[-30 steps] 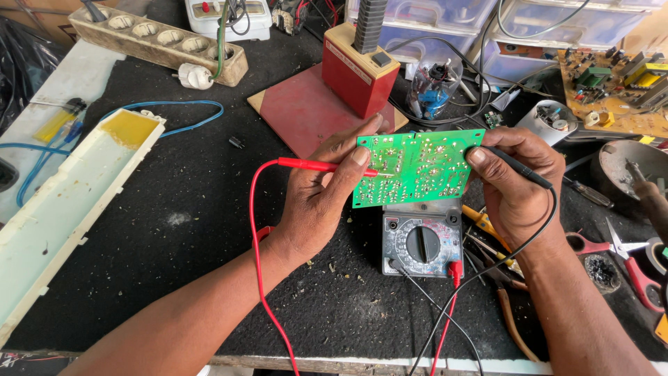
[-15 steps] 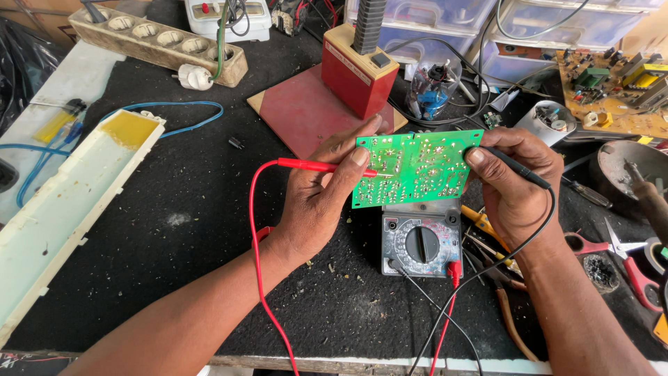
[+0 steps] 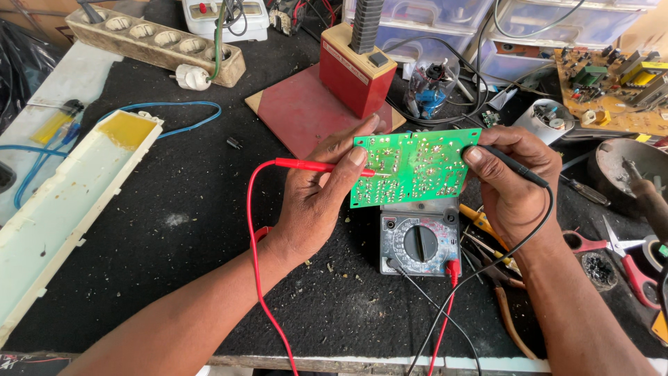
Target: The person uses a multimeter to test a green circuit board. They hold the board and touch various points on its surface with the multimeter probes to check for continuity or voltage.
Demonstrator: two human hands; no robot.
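Evidently the left hand [image 3: 316, 202] pinched the red probe [image 3: 313, 166] and the green circuit board's [image 3: 412, 166] edge, solder side up above the multimeter [image 3: 419, 240], while the right hand [image 3: 515, 181] gripped the black probe [image 3: 511, 166] at the opposite edge, steadying it for probing.

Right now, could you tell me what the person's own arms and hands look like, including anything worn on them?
Both arms are bare up to the bottom edge of the picture: no sleeves, gloves, watch or bracelet show. The left hand and right hand carry no visible rings. Fingernails are short and unpainted. No markings or tape appear on either forearm.
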